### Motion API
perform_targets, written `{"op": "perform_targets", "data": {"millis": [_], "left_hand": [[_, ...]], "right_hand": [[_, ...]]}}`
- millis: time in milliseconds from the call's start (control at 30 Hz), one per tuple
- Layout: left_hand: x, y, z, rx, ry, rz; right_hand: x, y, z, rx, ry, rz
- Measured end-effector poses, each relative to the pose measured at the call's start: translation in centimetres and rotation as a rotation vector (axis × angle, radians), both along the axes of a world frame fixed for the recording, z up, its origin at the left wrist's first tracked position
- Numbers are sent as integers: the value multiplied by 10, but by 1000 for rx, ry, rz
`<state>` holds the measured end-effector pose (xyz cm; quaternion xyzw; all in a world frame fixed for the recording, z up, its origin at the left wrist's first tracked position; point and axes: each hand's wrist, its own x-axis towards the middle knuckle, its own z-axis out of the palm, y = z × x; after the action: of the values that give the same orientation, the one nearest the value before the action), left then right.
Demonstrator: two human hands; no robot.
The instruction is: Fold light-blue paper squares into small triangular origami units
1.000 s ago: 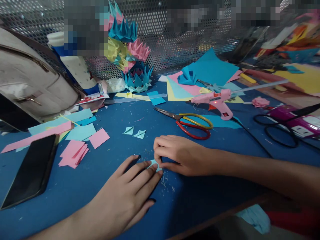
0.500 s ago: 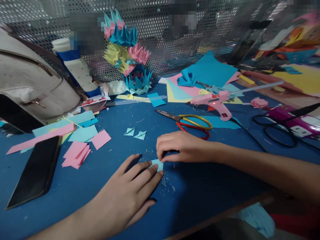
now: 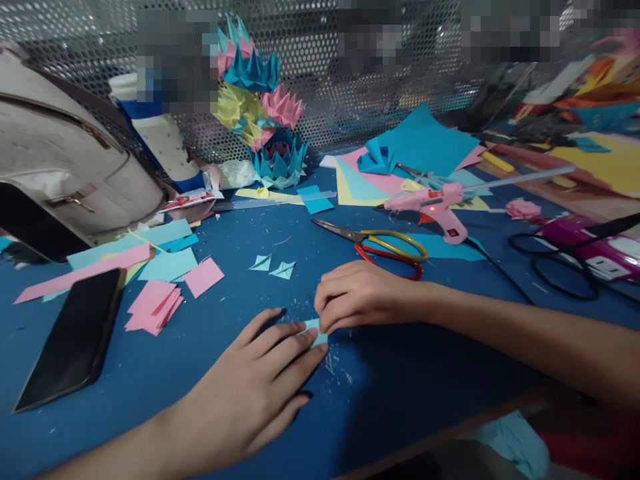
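Note:
A small light blue paper piece (image 3: 316,331) lies on the blue table (image 3: 200,347) between both hands. My left hand (image 3: 255,387) lies flat with fingers stretched out, its fingertips pressing the paper's near edge. My right hand (image 3: 363,297) is curled, fingers pressed together onto the paper's far side. Most of the paper is hidden under the fingers. Two folded light blue paper pieces (image 3: 274,266) rest just beyond the hands.
Red-and-yellow scissors (image 3: 385,247) and a pink glue gun (image 3: 435,203) lie behind my right hand. A black phone (image 3: 70,337) and pink paper squares (image 3: 155,307) sit at left, a white bag (image 3: 60,167) beyond. Paper flowers (image 3: 265,113) stand against a perforated metal screen.
My right hand has slid slightly along the small paper, fingers pressing lower onto it. My left hand has stayed flat on the paper.

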<state>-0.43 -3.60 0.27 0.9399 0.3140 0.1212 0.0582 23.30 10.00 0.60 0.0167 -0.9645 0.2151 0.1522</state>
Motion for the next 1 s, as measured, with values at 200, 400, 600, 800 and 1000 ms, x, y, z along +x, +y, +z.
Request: {"op": "perform_targets", "data": {"millis": [200,400,600,800,1000], "left_hand": [[-1,1,-2,40,-50,-5],[-2,3,-1,96,-95,-27],[-1,2,-2,74,-95,-4],[0,5,0,38,-69,-19],[-1,5,-1,114,-41,-40]], "right_hand": [[4,-8,7,401,-2,-2],[7,-17,7,716,91,110],[-4,-18,7,595,-81,8],[-7,-19,4,264,-191,-87],[-8,-23,4,15,-186,-145]]}}
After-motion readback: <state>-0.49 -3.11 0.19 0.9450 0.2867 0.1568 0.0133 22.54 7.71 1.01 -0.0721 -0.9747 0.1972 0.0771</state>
